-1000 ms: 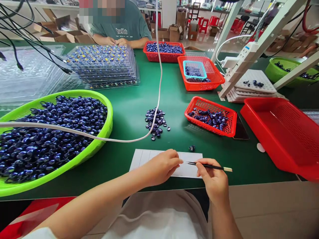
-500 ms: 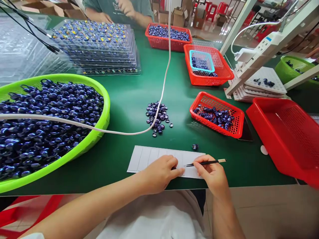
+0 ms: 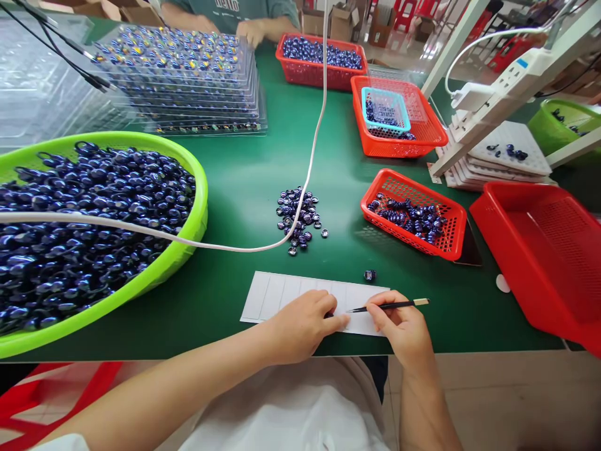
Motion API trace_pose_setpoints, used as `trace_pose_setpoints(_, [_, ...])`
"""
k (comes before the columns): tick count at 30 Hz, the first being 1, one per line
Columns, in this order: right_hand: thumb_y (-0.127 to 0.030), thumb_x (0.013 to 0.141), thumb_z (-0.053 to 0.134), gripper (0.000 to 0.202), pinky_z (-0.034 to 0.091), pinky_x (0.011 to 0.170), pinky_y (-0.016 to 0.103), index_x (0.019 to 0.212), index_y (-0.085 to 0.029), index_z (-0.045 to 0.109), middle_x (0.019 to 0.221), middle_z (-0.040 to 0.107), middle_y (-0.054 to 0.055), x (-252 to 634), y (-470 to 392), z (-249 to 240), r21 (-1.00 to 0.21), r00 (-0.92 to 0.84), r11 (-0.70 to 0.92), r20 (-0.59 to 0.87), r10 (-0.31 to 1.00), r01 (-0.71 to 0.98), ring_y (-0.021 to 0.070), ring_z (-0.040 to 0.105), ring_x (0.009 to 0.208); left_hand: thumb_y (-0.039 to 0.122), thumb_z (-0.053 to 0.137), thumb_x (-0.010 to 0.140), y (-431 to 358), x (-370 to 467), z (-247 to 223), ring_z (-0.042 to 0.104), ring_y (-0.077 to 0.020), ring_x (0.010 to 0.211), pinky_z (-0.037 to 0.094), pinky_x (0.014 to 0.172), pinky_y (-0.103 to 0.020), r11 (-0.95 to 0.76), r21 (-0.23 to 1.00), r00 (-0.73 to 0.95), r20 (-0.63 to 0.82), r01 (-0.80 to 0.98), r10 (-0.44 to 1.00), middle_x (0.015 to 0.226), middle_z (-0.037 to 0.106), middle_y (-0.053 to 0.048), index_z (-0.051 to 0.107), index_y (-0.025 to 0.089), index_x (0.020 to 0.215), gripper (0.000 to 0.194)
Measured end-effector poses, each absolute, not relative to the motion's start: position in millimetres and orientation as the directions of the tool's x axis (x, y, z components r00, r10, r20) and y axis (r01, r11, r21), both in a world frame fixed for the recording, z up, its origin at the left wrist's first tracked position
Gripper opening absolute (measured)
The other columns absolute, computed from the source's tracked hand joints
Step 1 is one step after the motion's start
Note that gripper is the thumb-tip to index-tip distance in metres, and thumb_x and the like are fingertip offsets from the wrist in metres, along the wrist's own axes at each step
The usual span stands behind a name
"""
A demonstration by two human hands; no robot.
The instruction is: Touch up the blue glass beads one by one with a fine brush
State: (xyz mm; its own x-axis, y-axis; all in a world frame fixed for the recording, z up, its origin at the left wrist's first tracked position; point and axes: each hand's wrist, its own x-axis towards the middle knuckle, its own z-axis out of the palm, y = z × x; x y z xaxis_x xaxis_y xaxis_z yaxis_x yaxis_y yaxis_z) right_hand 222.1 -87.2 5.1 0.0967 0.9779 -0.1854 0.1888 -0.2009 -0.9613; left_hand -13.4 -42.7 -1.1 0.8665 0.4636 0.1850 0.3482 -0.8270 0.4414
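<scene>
A white paper strip [image 3: 270,294] marked with lines lies near the front edge of the green table. My left hand [image 3: 305,326] rests on its middle, fingers curled round a small dark piece that is mostly hidden. At the strip's right end my right hand [image 3: 399,322] pinches black tweezers [image 3: 394,305], their tips pointing left, close to my left thumb. Just behind the strip sits a small dark piece [image 3: 370,275]. Farther back is a loose pile of shiny dark-blue pieces [image 3: 300,216].
A green basket [image 3: 200,207] heaped with dark-blue pieces stands left. Red baskets [image 3: 457,241] are at the right, one holding small pieces. A white cable [image 3: 312,150] crosses the view. Stacked clear trays [image 3: 188,94] stand behind, near another person's hand [image 3: 251,31].
The view has shifted slightly. The other person's raised hand has come down beside the clear trays. My hands and the tweezers hold nearly the same pose.
</scene>
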Motion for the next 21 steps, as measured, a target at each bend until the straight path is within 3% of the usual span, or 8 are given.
trace_pose_setpoints(14, [-0.043,0.082,0.076,0.025,0.046,0.050,0.023,0.080,-0.020,0.068,0.071,0.061,-0.001,214.5,-85.9,14.8,-0.971,0.192,-0.189,-0.159,0.968,0.145,0.0119,0.054,0.053,0.006,0.053,0.084,-42.3,-13.8,-0.2,0.047,-0.0215,0.077,0.041,0.069,-0.033,-0.814,0.456,0.866,0.162,0.359,0.473,0.094,0.054,-0.009,0.058,0.020,0.126,0.044])
trace_pose_setpoints(21, [-0.048,0.082,0.076,0.028,0.049,0.049,0.025,0.082,-0.020,0.069,0.077,0.065,0.003,218.4,-84.0,9.1,-0.964,0.115,-0.202,-0.184,0.976,0.174,0.0137,0.056,0.055,0.008,0.053,0.085,-41.8,-13.1,1.9,0.048,-0.0218,0.078,0.041,0.069,-0.033,-0.816,0.447,0.870,0.147,0.366,0.471,0.093,0.055,-0.009,0.057,0.020,0.126,0.043])
